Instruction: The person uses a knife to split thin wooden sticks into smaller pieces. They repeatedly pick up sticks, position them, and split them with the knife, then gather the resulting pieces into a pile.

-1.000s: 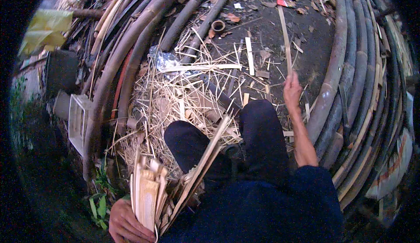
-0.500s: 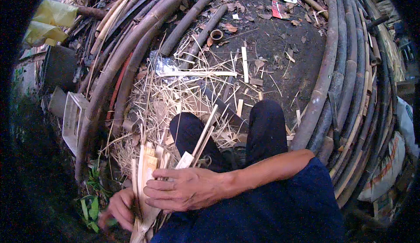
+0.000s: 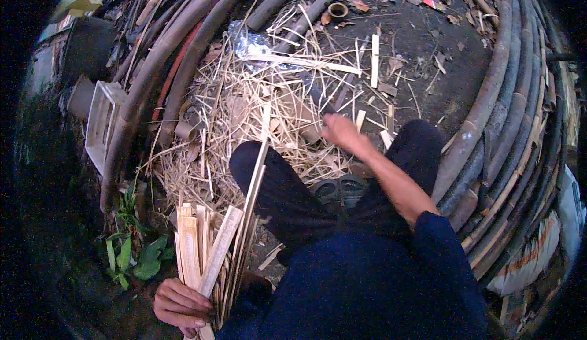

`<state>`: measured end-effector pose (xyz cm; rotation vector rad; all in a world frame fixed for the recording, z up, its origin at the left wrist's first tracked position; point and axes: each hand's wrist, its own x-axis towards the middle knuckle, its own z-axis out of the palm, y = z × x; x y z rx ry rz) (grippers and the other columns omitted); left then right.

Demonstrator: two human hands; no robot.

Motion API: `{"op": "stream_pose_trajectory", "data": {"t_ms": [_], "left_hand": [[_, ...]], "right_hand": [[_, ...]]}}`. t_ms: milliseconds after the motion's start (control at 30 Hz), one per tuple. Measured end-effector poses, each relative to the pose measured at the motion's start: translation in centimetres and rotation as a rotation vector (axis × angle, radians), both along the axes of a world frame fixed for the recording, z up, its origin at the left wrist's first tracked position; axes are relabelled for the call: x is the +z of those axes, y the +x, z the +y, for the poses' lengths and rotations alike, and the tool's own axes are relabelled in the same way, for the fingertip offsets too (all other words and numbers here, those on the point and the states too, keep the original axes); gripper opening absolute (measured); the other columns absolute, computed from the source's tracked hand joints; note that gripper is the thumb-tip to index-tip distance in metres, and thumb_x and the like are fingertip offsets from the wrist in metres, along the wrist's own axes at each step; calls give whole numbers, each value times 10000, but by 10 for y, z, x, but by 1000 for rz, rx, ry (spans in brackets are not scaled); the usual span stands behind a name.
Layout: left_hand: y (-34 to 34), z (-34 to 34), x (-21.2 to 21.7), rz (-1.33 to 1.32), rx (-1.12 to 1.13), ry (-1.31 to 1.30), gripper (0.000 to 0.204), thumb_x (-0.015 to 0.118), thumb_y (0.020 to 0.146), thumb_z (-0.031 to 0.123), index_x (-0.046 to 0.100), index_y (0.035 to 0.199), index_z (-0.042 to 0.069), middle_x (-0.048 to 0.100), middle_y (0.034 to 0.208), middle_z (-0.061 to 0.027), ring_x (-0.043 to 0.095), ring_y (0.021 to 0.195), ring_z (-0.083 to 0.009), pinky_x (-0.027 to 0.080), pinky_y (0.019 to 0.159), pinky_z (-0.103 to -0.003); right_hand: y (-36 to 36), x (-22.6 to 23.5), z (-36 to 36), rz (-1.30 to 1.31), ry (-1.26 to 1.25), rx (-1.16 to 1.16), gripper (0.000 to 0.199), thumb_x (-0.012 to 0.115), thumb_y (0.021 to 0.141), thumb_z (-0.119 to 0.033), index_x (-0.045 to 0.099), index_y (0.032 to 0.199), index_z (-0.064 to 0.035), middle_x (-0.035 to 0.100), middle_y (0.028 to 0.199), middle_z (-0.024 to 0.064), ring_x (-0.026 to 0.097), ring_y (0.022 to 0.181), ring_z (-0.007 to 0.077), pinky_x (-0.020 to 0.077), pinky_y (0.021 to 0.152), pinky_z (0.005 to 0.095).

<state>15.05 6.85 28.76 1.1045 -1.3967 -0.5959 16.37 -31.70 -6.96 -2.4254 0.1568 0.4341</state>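
At the lower left, my left hand (image 3: pixel 183 303) is wrapped round the lower part of a bundle of pale split bamboo strips (image 3: pixel 191 248). The strips stand roughly upright, with uneven upper ends. One long thin strip (image 3: pixel 263 138) rises well above the others and leans right. My right hand (image 3: pixel 345 133) reaches out beyond my knees with its fingers curled. It is at the near end of a dark, flat, blade-like tool (image 3: pixel 315 89) lying among the shavings. The fingers cover that end, so its shape is hidden.
Bamboo shavings (image 3: pixel 244 107) are heaped on the ground before my knees. Long bamboo poles (image 3: pixel 483 107) curve along the right, and more poles (image 3: pixel 153 71) line the left. A white plastic crate (image 3: pixel 101 123) stands at the left, with green leaves (image 3: pixel 125 254) nearer me.
My right hand has left the bundle and moved forward and right to the dark tool. My left hand now grips the strips, and the view has shifted.
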Motion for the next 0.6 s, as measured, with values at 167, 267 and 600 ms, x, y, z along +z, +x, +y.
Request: {"op": "stream_pose_trajectory", "data": {"t_ms": [167,267,600], "left_hand": [[-48,44,5,45,236,40,287,651,871,198,583,951,-70,670,719,-184,689,678,-271,582,703,-427],[-57,55,4,61,263,49,275,644,879,201,611,924,-69,676,711,-165,689,649,-241,588,675,-367],[-61,139,-32,73,154,50,212,665,826,125,611,959,-32,676,859,-184,689,757,-265,576,721,-433]], "right_hand": [[-9,-28,73,-66,-56,-106,678,784,677,-210,387,1197,-31,443,1129,234,461,1076,398,416,893,453],[-11,-54,66,-187,-72,-95,713,782,673,-206,372,1236,-57,484,1118,213,490,1047,399,420,870,477],[55,128,-107,-107,158,115,303,547,919,-293,600,1011,-9,628,871,170,620,837,297,479,744,388]]}}
